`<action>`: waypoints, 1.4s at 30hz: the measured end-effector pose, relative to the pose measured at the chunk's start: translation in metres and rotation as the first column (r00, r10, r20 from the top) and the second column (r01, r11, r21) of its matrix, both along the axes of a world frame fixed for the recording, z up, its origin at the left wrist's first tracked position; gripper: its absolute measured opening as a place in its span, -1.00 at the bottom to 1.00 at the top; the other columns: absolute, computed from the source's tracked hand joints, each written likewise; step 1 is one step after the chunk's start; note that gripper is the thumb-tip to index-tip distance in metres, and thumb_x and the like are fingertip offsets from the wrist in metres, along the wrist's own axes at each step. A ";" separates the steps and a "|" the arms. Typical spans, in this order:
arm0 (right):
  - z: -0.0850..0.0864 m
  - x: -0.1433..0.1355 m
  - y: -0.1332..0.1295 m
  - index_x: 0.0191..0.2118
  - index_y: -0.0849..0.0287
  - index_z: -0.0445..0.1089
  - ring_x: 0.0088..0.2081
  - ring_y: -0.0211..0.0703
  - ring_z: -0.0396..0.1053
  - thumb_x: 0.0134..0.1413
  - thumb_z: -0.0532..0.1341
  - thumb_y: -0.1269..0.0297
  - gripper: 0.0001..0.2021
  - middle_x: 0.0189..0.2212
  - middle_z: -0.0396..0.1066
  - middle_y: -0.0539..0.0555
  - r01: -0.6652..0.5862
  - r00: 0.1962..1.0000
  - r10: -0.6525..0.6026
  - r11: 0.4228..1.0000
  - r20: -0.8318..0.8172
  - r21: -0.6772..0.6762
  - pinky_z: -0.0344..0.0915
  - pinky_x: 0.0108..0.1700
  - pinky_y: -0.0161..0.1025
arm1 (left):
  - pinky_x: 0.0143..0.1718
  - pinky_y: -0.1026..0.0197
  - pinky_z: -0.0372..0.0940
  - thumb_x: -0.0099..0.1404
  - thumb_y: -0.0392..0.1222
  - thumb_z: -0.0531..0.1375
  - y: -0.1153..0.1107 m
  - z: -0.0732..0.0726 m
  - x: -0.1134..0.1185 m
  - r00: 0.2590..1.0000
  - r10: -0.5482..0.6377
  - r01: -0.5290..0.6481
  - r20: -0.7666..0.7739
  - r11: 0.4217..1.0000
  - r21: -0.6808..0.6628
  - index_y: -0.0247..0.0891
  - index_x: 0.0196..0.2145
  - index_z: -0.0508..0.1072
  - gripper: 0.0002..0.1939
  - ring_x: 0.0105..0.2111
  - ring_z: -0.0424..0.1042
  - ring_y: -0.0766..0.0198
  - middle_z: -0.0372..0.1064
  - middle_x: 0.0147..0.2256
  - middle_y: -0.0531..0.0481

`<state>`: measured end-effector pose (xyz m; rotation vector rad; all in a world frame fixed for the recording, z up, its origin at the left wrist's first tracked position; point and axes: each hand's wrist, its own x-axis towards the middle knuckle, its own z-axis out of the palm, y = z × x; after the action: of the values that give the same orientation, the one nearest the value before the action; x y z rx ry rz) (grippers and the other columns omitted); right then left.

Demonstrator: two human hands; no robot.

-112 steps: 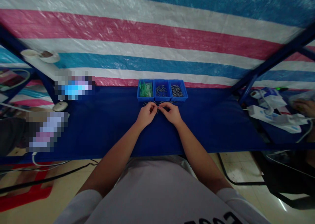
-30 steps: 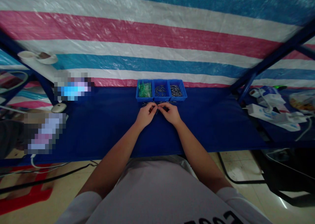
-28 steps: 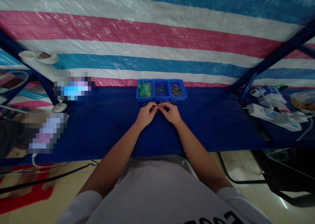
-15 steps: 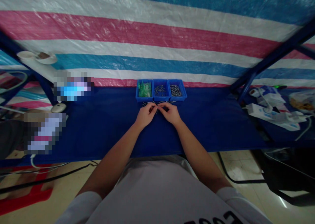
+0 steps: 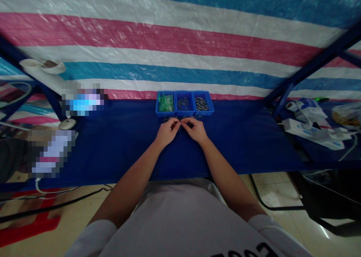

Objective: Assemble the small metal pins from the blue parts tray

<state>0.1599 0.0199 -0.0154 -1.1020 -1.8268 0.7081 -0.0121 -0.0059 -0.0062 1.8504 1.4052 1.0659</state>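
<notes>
Both the left hand (image 5: 167,132) and the right hand (image 5: 195,131) are held just in front of the middle blue bin (image 5: 185,113), one to that bin's left and one to its right, with the fingertips almost meeting. A slim dark piece (image 5: 179,128) is seen between them, and both pinches appear to be closed on it; its upper end is hidden. Its long axis seems to be directed away from the middle blue bin, slightly slanted, across the line from hand to hand, and neither hand is clearly nearer. Loose slim pieces (image 5: 196,116) are spread just in front of the same bin. To its left, green packets (image 5: 166,104) are kept in a left bin (image 5: 166,114); to its right, metal pieces (image 5: 201,104) are heaped in a right bin (image 5: 204,113).
</notes>
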 end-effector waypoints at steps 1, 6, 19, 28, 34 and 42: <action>0.000 0.000 0.000 -0.19 0.08 0.54 -0.25 -0.12 0.51 0.14 0.25 0.12 -0.79 -0.26 0.57 0.08 0.001 1.000 -0.001 1.000 0.000 0.001 0.42 -0.17 -0.17 | -0.44 0.30 0.19 0.38 -0.08 0.09 0.000 0.000 0.000 1.000 0.000 0.000 -0.001 1.000 0.000 -0.22 -0.23 0.44 -0.80 -0.53 0.32 0.37 0.38 -0.50 0.10; -0.001 0.000 0.000 -0.19 0.08 0.54 -0.24 -0.12 0.51 0.14 0.25 0.13 -0.80 -0.26 0.57 0.08 0.001 1.000 -0.001 1.000 0.002 0.006 0.42 -0.14 -0.16 | -0.43 0.30 0.21 0.38 -0.08 0.09 0.001 -0.001 0.000 1.000 -0.008 0.008 0.015 1.000 -0.003 -0.23 -0.23 0.44 -0.80 -0.52 0.33 0.37 0.39 -0.49 0.09; -0.001 0.000 0.001 -0.20 0.09 0.54 -0.25 -0.13 0.51 0.15 0.25 0.14 -0.80 -0.26 0.58 0.08 -0.001 1.000 0.001 1.000 0.005 0.027 0.42 -0.19 -0.18 | -0.42 0.28 0.21 0.38 -0.07 0.09 0.000 -0.001 0.000 1.000 -0.004 0.004 0.010 1.000 -0.007 -0.23 -0.23 0.44 -0.79 -0.52 0.33 0.36 0.38 -0.49 0.09; -0.001 0.000 0.000 -0.19 0.08 0.54 -0.26 -0.13 0.51 0.15 0.25 0.12 -0.79 -0.28 0.57 0.07 0.011 1.000 -0.011 1.000 0.014 0.014 0.43 -0.17 -0.17 | -0.42 0.29 0.22 0.38 -0.09 0.09 0.000 -0.001 0.000 1.000 -0.003 0.003 0.006 1.000 -0.011 -0.23 -0.23 0.44 -0.80 -0.52 0.34 0.36 0.39 -0.50 0.08; -0.001 0.000 0.000 -0.19 0.09 0.53 -0.27 -0.12 0.51 0.15 0.25 0.13 -0.79 -0.27 0.57 0.08 0.008 1.000 -0.008 1.000 0.013 0.016 0.42 -0.18 -0.17 | -0.43 0.28 0.21 0.37 -0.08 0.09 0.001 -0.002 0.000 1.000 0.006 -0.006 0.004 1.000 -0.010 -0.23 -0.23 0.44 -0.80 -0.53 0.33 0.36 0.38 -0.49 0.08; -0.003 0.001 0.001 -0.18 0.08 0.53 -0.26 -0.13 0.51 0.15 0.24 0.14 -0.80 -0.27 0.57 0.07 0.008 1.000 -0.008 1.000 0.011 0.007 0.41 -0.19 -0.18 | -0.43 0.28 0.20 0.36 -0.09 0.09 0.001 -0.002 0.000 1.000 0.007 -0.007 -0.016 1.000 0.000 -0.23 -0.23 0.45 -0.80 -0.52 0.32 0.36 0.40 -0.48 0.07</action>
<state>0.1606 0.0212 -0.0186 -1.1100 -1.8315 0.6915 -0.0118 -0.0049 -0.0087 1.8595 1.4217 1.0567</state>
